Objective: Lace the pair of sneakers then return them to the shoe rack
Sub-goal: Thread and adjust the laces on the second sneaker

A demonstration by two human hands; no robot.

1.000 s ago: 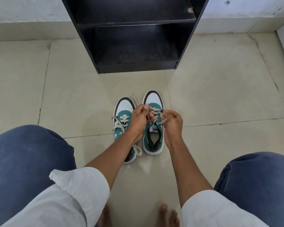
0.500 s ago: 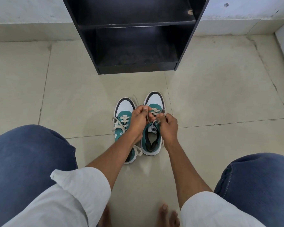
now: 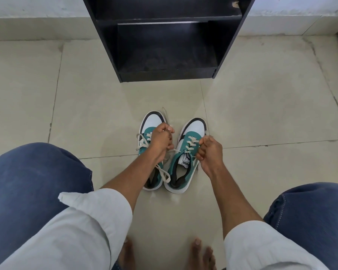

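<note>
Head view: two teal-and-white sneakers, the left sneaker [image 3: 151, 151] and the right sneaker [image 3: 185, 158], are set side by side mid-floor [image 3: 261, 117], bare tile lying open around them. The black shoe rack [image 3: 166, 45] is stood beyond, against the wall. Cream lace [image 3: 189, 145] ends are pinched taut by the curled left hand [image 3: 161, 140] and right hand [image 3: 210, 151].

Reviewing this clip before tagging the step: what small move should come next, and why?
Probably cross the two lace ends and tie them. The left hand and right hand each pinch an end of the right sneaker's lace, pulled apart and taut, and no knot shows. Both sneakers sit on the floor before the shoe rack.
</note>
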